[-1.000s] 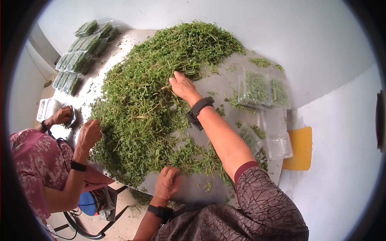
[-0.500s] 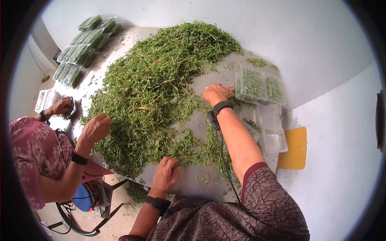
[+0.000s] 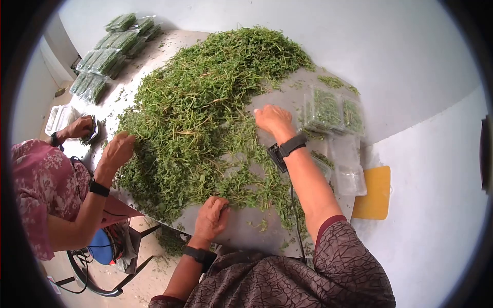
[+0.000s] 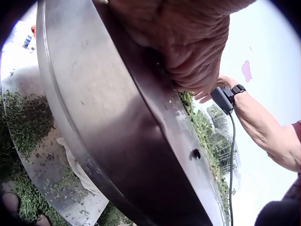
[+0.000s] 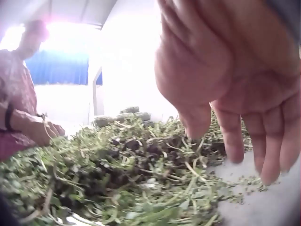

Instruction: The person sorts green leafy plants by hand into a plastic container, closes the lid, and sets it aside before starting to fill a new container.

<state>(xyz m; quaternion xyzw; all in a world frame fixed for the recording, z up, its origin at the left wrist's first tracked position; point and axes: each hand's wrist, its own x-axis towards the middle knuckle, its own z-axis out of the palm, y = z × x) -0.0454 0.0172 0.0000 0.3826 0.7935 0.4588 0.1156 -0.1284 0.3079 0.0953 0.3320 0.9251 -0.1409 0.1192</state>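
Note:
My right hand [image 3: 275, 121] is over the grey metal table [image 3: 268, 102], just right of a large heap of leafy green stems [image 3: 185, 113]. In the right wrist view its fingers [image 5: 230, 136] extend downward with nothing between them, and the heap spreads beyond. My left hand [image 3: 210, 222] rests at the table's near edge with its fingers loosely curled, below the heap's thin front fringe. From the left wrist camera, that hand [image 4: 188, 42] covers the upper middle and its fingertips are hidden; no stems stick out of it.
Clear plastic boxes of greens [image 3: 328, 110] stand at the right, near clear lids [image 3: 349, 177] and a yellow board [image 3: 374, 192]. Packed boxes [image 3: 105, 59] are stacked at the far left. Another person's hand [image 3: 117, 151] is at the heap's left side. A cable [image 3: 295, 215] trails from my right wrist.
My right hand has left the heap's middle, swung right toward the plastic boxes, then drawn slightly back left. My left hand stays at the table's edge. The other person's raised hand has shifted slightly.

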